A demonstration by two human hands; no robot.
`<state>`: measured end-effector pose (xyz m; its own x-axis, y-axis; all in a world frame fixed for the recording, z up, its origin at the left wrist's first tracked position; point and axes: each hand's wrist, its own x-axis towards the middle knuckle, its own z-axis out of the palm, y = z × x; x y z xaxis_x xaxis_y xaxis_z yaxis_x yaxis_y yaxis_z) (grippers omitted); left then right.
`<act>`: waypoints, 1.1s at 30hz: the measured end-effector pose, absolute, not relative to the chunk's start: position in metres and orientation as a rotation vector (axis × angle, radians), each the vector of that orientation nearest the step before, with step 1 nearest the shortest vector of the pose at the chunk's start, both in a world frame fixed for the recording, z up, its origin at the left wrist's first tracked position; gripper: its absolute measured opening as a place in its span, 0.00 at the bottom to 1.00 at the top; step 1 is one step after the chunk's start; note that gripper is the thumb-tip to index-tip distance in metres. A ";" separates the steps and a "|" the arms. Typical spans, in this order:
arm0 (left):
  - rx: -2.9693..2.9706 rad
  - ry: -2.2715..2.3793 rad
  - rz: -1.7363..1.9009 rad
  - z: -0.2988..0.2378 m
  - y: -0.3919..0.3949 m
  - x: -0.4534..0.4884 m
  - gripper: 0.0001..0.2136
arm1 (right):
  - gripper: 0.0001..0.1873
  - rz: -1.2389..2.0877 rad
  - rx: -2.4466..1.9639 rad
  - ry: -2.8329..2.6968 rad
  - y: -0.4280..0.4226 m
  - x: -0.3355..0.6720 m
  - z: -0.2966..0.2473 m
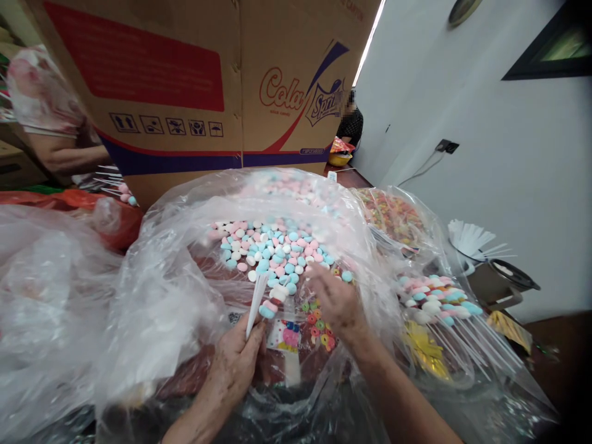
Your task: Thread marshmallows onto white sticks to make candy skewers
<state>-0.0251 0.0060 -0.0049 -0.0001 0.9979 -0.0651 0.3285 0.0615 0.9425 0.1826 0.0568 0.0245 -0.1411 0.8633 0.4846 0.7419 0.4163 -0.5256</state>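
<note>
My left hand (235, 354) is closed around a bundle of thin white sticks (257, 302) that point up and away. Just right of their tips, a short stack of blue, white and reddish candies (268, 309) appears to be on a stick by the same hand. Blurred by motion, my right hand (335, 302) hovers at the right edge of a pile of pink, white and blue marshmallow-like candies (277, 250); whether its fingers hold one is unclear. Small ring-shaped gummies (319, 324) lie under and beside its wrist.
A large carton (185, 80) stands behind the clear plastic bag (157, 246) of candies. Right are finished candy sticks (439, 299), yellow ties (428, 351), a bag of orange-green gummies (393, 209) and a grey container (497, 283). Two people are beyond, one left, one behind.
</note>
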 end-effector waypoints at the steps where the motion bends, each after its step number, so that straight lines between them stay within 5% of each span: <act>1: 1.405 1.466 0.966 -0.005 0.006 -0.025 0.17 | 0.18 0.152 -1.490 -1.891 0.062 0.194 0.029; 7: 1.423 1.464 0.912 -0.005 0.006 -0.026 0.16 | 0.11 0.283 -1.843 -2.437 0.072 0.221 0.034; 20: 1.391 1.446 0.854 -0.010 0.004 -0.026 0.15 | 0.07 0.061 -1.997 -2.460 0.072 0.200 0.036; 33: 1.401 1.448 0.857 -0.008 0.005 -0.026 0.15 | 0.08 -0.031 -1.684 -2.594 0.056 0.185 0.027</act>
